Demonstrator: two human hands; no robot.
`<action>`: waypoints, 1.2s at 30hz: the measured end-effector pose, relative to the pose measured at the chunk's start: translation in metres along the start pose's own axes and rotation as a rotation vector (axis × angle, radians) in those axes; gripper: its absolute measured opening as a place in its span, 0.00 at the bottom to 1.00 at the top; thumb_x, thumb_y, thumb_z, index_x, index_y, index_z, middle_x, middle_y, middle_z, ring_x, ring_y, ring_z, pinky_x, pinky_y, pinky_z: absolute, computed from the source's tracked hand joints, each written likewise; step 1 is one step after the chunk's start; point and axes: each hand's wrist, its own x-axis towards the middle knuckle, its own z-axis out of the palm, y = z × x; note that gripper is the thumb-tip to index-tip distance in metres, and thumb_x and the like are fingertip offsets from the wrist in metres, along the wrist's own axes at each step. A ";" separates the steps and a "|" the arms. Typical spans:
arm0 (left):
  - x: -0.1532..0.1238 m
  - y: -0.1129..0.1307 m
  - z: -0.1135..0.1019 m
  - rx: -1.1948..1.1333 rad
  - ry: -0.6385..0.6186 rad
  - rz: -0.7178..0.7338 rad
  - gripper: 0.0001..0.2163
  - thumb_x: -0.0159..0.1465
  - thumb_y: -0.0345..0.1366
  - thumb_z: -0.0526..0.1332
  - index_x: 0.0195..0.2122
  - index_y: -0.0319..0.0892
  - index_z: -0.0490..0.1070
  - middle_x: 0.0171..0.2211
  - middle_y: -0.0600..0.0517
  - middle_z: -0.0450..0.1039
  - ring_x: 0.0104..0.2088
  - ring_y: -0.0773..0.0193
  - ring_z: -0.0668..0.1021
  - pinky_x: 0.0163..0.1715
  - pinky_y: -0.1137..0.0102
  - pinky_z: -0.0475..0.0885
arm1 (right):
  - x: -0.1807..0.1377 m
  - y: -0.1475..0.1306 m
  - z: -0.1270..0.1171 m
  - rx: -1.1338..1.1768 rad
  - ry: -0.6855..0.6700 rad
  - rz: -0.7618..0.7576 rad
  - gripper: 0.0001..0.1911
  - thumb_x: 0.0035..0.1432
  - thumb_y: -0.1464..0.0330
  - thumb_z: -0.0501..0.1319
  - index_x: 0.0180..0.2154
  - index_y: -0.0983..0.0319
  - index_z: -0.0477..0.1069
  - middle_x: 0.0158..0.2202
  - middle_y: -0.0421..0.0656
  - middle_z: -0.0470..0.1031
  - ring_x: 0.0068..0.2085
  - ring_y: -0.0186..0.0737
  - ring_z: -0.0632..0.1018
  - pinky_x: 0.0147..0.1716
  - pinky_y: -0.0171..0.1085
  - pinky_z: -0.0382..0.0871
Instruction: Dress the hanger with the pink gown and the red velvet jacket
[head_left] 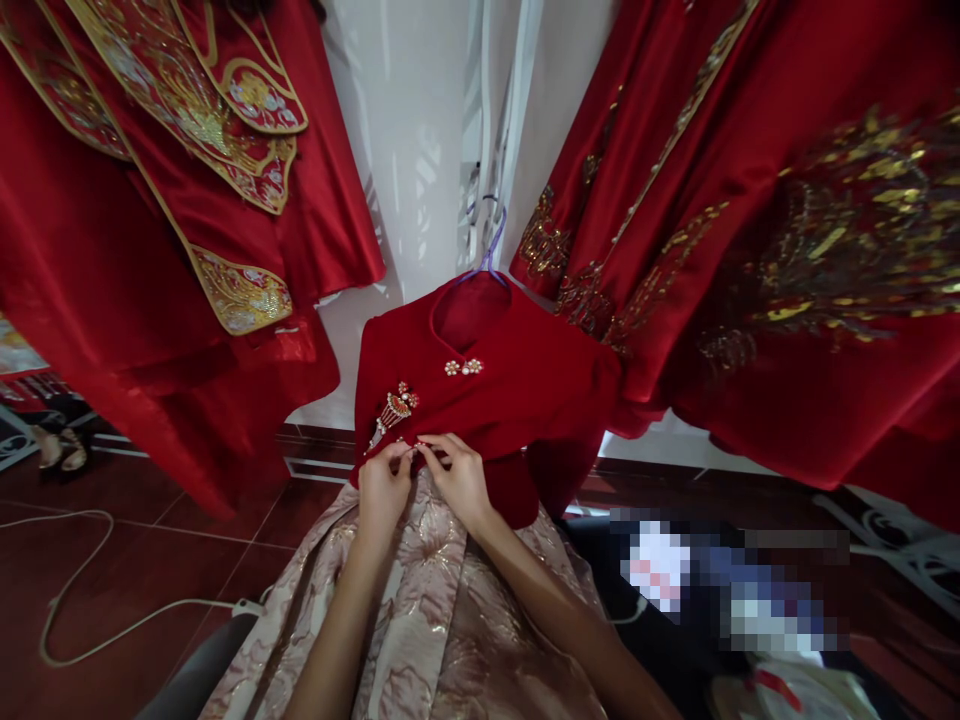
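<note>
A dark red tiled floor (142, 565) is showing at the lower left, pale seams dividing its tiles. On it, a white cable (95, 513) is lying in a wide loop, and 2 gold-toned shoes (73, 453) are standing by a white scrollwork frame (15, 440). Higher up, 1 purple hanger (491, 258) is carrying a red top (517, 400).
</note>
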 end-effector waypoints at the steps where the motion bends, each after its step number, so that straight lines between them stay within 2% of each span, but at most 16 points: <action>1: -0.001 0.001 0.000 0.038 -0.005 0.005 0.09 0.59 0.35 0.57 0.35 0.40 0.76 0.35 0.47 0.79 0.37 0.56 0.79 0.40 0.62 0.72 | 0.000 0.000 0.000 -0.009 -0.010 0.000 0.11 0.60 0.67 0.56 0.43 0.59 0.75 0.39 0.42 0.76 0.38 0.36 0.77 0.39 0.34 0.72; 8: 0.004 -0.004 -0.002 0.123 0.011 0.107 0.07 0.59 0.33 0.57 0.35 0.40 0.74 0.36 0.45 0.74 0.36 0.58 0.77 0.40 0.62 0.72 | 0.001 0.003 0.001 -0.075 -0.038 -0.008 0.12 0.60 0.69 0.55 0.44 0.58 0.73 0.40 0.42 0.75 0.39 0.37 0.76 0.40 0.35 0.72; 15: 0.012 -0.022 -0.003 -0.038 -0.057 0.129 0.06 0.58 0.34 0.59 0.35 0.42 0.73 0.38 0.45 0.68 0.42 0.59 0.73 0.40 0.64 0.73 | 0.010 -0.004 -0.002 -0.101 -0.069 -0.029 0.11 0.61 0.69 0.54 0.42 0.59 0.73 0.38 0.43 0.74 0.36 0.36 0.75 0.36 0.34 0.71; 20: 0.006 -0.020 0.000 -0.092 0.076 0.130 0.12 0.57 0.30 0.58 0.42 0.41 0.68 0.42 0.46 0.63 0.38 0.64 0.72 0.39 0.65 0.73 | 0.004 -0.015 -0.028 -0.009 -0.167 -0.024 0.12 0.59 0.69 0.56 0.45 0.59 0.71 0.39 0.43 0.73 0.33 0.33 0.75 0.28 0.30 0.69; 23: 0.004 -0.018 -0.001 -0.066 0.144 0.132 0.10 0.55 0.26 0.57 0.39 0.42 0.67 0.39 0.49 0.64 0.36 0.65 0.72 0.40 0.65 0.72 | -0.001 -0.022 -0.051 -0.006 -0.202 0.001 0.11 0.58 0.68 0.57 0.42 0.58 0.73 0.38 0.41 0.74 0.30 0.30 0.74 0.26 0.29 0.67; 28: 0.001 -0.016 0.000 -0.030 0.113 0.145 0.06 0.57 0.29 0.58 0.36 0.43 0.69 0.38 0.50 0.65 0.37 0.64 0.73 0.42 0.65 0.71 | 0.001 -0.030 -0.070 -0.019 -0.191 0.006 0.08 0.59 0.67 0.57 0.38 0.58 0.74 0.33 0.39 0.76 0.29 0.30 0.74 0.27 0.29 0.66; 31: -0.002 -0.013 -0.001 0.034 0.104 0.158 0.07 0.58 0.33 0.59 0.38 0.44 0.70 0.38 0.50 0.65 0.38 0.62 0.72 0.43 0.64 0.70 | 0.003 -0.032 -0.069 -0.037 -0.140 -0.005 0.09 0.59 0.67 0.57 0.38 0.58 0.75 0.34 0.40 0.77 0.32 0.33 0.75 0.30 0.31 0.67; 33: -0.003 -0.010 -0.003 0.102 0.103 0.187 0.08 0.58 0.35 0.61 0.39 0.45 0.70 0.38 0.49 0.66 0.40 0.60 0.72 0.45 0.62 0.69 | 0.004 -0.031 -0.065 -0.033 -0.113 -0.016 0.08 0.58 0.68 0.57 0.37 0.58 0.75 0.35 0.41 0.77 0.36 0.35 0.76 0.35 0.34 0.69; 36: -0.004 -0.008 -0.007 0.189 0.085 0.255 0.09 0.58 0.38 0.61 0.40 0.46 0.71 0.40 0.48 0.67 0.43 0.57 0.70 0.46 0.61 0.67 | 0.003 -0.027 -0.058 0.090 -0.165 -0.002 0.09 0.58 0.67 0.58 0.40 0.58 0.73 0.38 0.42 0.77 0.40 0.36 0.76 0.42 0.38 0.71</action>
